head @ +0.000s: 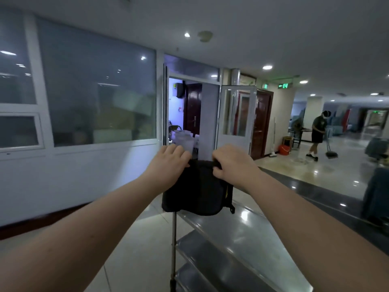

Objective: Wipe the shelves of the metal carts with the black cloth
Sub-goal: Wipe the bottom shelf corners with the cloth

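Observation:
A black cloth (pixel 197 190) hangs in the air in front of me, held up by its top edge. My left hand (pixel 168 163) pinches the upper left corner and my right hand (pixel 231 163) grips the upper right corner, fingers curled. A small tag dangles at the cloth's lower right. Below and just behind the cloth stands a metal cart (pixel 242 239) with shiny steel shelves; its top shelf runs from centre to lower right, lower shelves show beneath, and a thin upright post is at its left corner.
A white partition wall with large windows (pixel 94 91) fills the left. An open glass door (pixel 235 116) leads to a back room. At the right a person (pixel 317 135) sweeps the glossy tiled floor, near an orange bucket (pixel 284 149).

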Demonstrator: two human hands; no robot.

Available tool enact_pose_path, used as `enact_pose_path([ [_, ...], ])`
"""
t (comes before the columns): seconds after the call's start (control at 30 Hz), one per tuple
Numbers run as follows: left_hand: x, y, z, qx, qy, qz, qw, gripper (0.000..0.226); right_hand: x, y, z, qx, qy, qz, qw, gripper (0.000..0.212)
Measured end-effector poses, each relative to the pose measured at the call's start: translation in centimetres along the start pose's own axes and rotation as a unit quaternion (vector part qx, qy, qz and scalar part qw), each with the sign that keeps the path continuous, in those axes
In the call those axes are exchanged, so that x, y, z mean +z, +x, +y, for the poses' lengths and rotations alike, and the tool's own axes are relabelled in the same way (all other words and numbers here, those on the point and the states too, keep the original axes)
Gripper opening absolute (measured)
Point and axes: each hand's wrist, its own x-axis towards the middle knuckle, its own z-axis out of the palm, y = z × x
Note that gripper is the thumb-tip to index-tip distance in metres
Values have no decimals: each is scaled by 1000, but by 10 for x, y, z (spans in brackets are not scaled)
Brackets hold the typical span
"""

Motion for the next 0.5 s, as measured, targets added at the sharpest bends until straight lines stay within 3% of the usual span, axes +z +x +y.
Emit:
enact_pose_path([
  [0.1, 39, 18, -45, 1, -1, -6, 1000, 13, 28, 51, 0, 18, 5, 16, 1000, 18],
  [0.33, 151, 60, -112, -98, -66, -23, 993, 8, 97, 155, 26, 60, 52, 75, 994, 13],
  [0.5, 237, 108, -149, -51, -37, 49, 997, 12, 149, 223, 71, 38, 6, 92, 995, 12],
])
